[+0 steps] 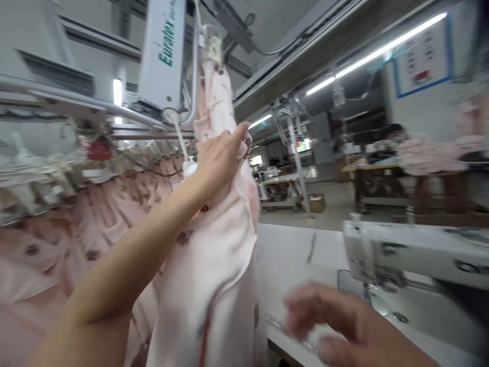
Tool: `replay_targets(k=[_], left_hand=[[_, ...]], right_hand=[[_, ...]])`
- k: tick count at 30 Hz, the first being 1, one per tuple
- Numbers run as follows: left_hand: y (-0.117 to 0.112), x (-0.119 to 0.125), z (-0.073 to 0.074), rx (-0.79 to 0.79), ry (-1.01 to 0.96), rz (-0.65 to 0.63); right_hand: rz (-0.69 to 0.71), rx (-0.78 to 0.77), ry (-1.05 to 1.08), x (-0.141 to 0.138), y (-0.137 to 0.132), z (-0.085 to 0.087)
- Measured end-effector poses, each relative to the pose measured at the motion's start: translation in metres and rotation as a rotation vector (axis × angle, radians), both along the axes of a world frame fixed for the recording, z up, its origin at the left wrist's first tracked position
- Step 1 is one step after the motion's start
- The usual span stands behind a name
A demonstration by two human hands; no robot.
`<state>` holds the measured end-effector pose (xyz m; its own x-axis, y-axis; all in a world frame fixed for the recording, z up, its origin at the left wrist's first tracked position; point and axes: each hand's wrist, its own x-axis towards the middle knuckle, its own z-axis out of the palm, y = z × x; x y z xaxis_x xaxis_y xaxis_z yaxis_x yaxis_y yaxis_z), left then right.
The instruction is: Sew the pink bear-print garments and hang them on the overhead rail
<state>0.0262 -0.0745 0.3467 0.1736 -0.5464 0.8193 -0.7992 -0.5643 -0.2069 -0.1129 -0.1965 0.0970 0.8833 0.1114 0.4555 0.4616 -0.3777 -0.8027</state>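
Note:
A pale pink garment (225,244) with small dark motifs hangs from a clamp (213,51) on the overhead rail. My left hand (220,158) is raised and closed on the garment's upper part; cloth hides most of its fingertips. Lower down, my right hand (336,316) is blurred, its fingers curved and apart with nothing between them. It is over the front of the white sewing table (282,250), to the left of the sewing machine (412,250), and touches neither the garment nor the machine.
Many similar pink garments (87,239) hang in a row at left. A white Euratex unit (162,56) and metal rails (126,112) are overhead. Farther back are a person (395,135), a pink fabric pile (431,155), worktables and a cardboard box (316,203).

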Motion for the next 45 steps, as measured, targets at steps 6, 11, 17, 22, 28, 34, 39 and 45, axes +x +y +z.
replay_targets(k=[6, 11, 17, 22, 28, 34, 39, 45], left_hand=[[-0.045, -0.059, -0.022, 0.171, -0.155, 0.178], [-0.018, -0.033, -0.1, 0.324, 0.092, 0.219], [-0.007, 0.01, -0.25, 0.552, 0.581, -0.114], [-0.048, -0.028, -0.288, 0.465, 1.096, -0.433], [-0.075, -0.038, -0.307, 0.377, 1.246, -0.635], [-0.083, -0.036, -0.318, 0.209, 1.368, -0.548], [-0.084, -0.036, -0.315, 0.332, 1.465, -0.498], [-0.074, -0.03, -0.321, 0.395, 1.324, -0.591]], right_hand=[[-0.325, 0.398, -0.119, 0.027, -0.008, 0.071], [-0.319, 0.684, 0.059, 0.011, -0.032, 0.016], [-0.321, 0.719, 0.36, -0.013, -0.035, -0.067], [-0.626, 0.404, 0.296, -0.015, -0.03, -0.095], [-0.689, 0.199, 0.29, -0.04, -0.047, -0.09], [-0.691, 0.122, 0.183, -0.034, -0.061, -0.076], [-0.66, 0.065, 0.338, -0.029, -0.069, -0.073], [-0.248, 0.459, 0.612, -0.013, -0.093, -0.075]])
